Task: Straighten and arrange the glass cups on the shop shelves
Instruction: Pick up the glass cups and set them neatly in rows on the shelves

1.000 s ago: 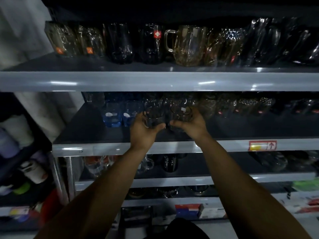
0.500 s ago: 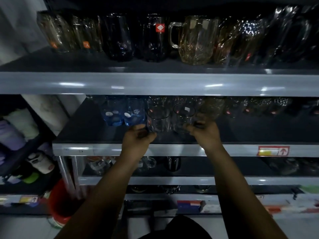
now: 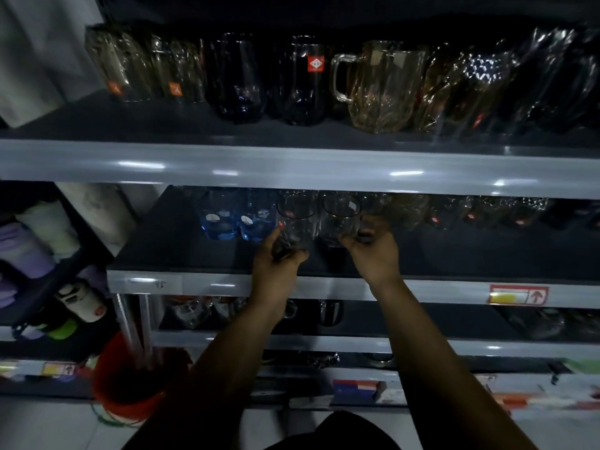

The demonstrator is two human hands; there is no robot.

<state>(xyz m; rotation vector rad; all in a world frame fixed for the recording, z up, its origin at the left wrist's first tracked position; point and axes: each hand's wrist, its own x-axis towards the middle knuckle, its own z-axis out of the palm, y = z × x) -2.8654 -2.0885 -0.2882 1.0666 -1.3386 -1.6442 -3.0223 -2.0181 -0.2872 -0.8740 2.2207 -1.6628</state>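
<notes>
Head view, dim light. From the bottom centre of the frame, two bare forearms rise toward the middle shelf [image 3: 207, 284], whose grey front edge crosses mid-frame. The left hand [image 3: 276, 261] grips the base of the left cup [image 3: 297, 222], a clear tumbler, with the thumb up its side and the fingers curled beneath. The right hand [image 3: 373, 251] has its fingers curled round the foot of the right cup [image 3: 341, 219], also clear. The two cups stand just beside each other at centre frame, over the shelf's dark surface; whether they rest on it cannot be told. Immediately left of them are two blue glasses [image 3: 220, 219], side by side. Further clear glassware runs along the back toward the right, too dark to distinguish. On the upper shelf [image 3: 292, 164], at the top of the frame, is a row of tall glasses and an amber handled mug [image 3: 383, 86].
</notes>
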